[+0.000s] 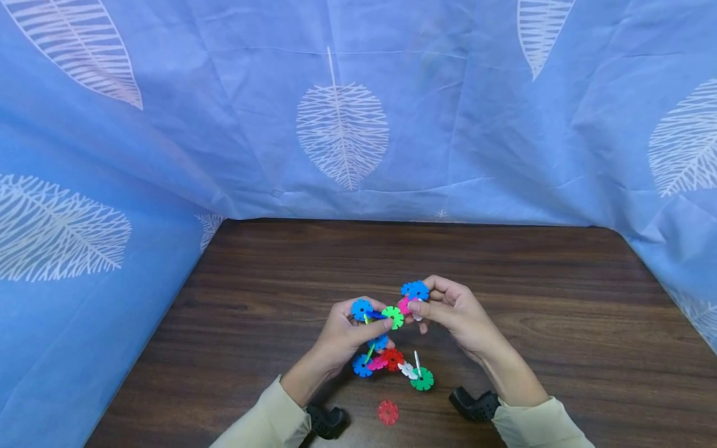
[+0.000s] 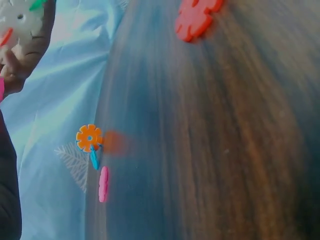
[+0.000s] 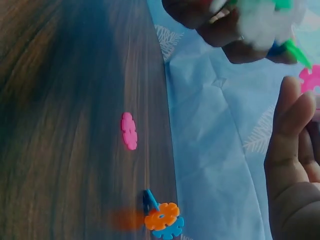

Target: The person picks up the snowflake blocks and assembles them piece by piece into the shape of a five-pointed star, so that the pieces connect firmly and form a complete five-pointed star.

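Note:
My left hand (image 1: 347, 333) pinches a chain of interlocked notched plastic discs, its thumb on a light green disc (image 1: 394, 318). Below that hand hang blue, pink, red, white and green discs, with a dark green disc (image 1: 422, 379) at the end. Opposite, my right hand (image 1: 456, 308) pinches a small cluster between thumb and fingers: a pink disc (image 1: 404, 305) with blue discs (image 1: 416, 290) above it. The pink disc overlaps the edge of the light green one in the head view. In the right wrist view, a pink disc (image 3: 311, 79) shows at the fingertips.
A loose red disc (image 1: 388, 412) lies on the brown wooden table (image 1: 252, 267) near me. Both wrist views show an orange disc (image 2: 89, 138) joined to blue, with a pink disc (image 2: 103, 184) beside it. A blue leaf-patterned curtain (image 1: 426, 124) hangs behind the table.

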The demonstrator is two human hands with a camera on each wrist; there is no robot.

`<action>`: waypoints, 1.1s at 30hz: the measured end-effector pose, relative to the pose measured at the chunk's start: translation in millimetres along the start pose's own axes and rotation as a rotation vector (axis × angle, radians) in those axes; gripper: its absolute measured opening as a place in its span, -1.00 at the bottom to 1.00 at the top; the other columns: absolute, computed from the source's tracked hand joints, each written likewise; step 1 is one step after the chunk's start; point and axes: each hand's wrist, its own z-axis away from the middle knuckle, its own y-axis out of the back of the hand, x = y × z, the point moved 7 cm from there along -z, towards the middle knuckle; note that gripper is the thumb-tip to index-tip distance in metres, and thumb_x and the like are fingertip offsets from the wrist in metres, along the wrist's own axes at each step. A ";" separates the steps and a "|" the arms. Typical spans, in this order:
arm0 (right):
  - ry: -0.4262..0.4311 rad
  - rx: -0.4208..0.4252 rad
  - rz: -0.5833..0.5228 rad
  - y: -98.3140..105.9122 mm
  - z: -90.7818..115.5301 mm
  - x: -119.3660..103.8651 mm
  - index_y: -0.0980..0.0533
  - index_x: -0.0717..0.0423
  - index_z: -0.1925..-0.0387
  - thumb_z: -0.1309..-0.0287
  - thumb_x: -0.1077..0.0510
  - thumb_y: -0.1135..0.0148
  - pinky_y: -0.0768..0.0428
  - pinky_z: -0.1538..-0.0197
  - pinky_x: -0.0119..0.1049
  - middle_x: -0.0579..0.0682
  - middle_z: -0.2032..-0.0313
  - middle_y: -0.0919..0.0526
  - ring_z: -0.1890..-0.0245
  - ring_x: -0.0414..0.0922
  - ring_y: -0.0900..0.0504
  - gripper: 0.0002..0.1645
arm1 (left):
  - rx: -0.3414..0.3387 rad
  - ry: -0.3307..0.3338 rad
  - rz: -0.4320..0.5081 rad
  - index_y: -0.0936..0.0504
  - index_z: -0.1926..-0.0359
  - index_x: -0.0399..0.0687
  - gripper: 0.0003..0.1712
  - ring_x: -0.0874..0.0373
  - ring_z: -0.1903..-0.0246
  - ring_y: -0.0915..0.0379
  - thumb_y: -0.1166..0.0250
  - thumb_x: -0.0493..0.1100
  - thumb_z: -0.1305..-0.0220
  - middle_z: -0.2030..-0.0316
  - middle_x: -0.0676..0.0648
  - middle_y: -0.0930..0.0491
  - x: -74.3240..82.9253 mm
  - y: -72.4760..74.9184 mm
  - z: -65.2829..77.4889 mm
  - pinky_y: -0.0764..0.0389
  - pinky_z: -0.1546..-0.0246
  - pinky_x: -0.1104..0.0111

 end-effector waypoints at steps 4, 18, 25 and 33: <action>0.031 0.032 0.003 -2.2 0.7 -3.1 -0.40 0.39 0.24 -0.37 0.39 -0.26 -0.70 0.35 -0.30 0.21 0.29 -0.70 0.34 -0.12 -0.70 -0.83 | 0.025 -0.068 -0.060 -0.61 0.00 -0.40 -0.73 0.04 0.40 -0.77 -0.39 -0.32 -0.37 0.19 -0.33 -0.73 4.0 -0.7 0.6 -0.78 0.22 0.24; 0.000 0.086 0.092 -10.3 0.8 1.8 -0.42 0.45 0.27 -0.36 0.35 -0.31 -0.58 0.53 -0.33 0.18 0.30 -0.71 0.45 -0.15 -0.65 -0.77 | 0.092 -0.107 -0.089 -0.60 0.13 -0.39 -0.82 0.05 0.44 -0.76 -0.40 -0.36 -0.33 0.18 -0.35 -0.72 5.9 0.1 1.5 -0.78 0.22 0.17; -0.033 0.035 0.214 -0.9 5.2 -6.6 -0.39 0.42 -0.20 -0.37 0.37 -0.28 -0.75 0.30 -0.21 0.32 0.11 -0.62 0.29 -0.05 -0.72 -0.56 | 0.104 -0.019 0.017 -0.53 0.04 -0.36 -0.70 0.04 0.40 -0.77 -0.42 -0.25 -0.36 0.17 -0.43 -0.69 -2.9 -1.8 0.0 -0.78 0.21 0.17; 0.070 0.029 0.378 -4.5 4.8 -16.4 -0.41 0.32 -0.33 -0.35 0.41 -0.28 -0.76 0.17 -0.24 0.28 0.12 -0.64 0.24 0.01 -0.74 -0.45 | 0.030 0.049 -0.066 -0.49 -0.18 -0.32 -0.59 0.11 0.24 -0.73 -0.16 -0.06 -0.58 0.15 -0.16 -0.73 -3.6 3.3 -2.9 -0.69 0.10 0.29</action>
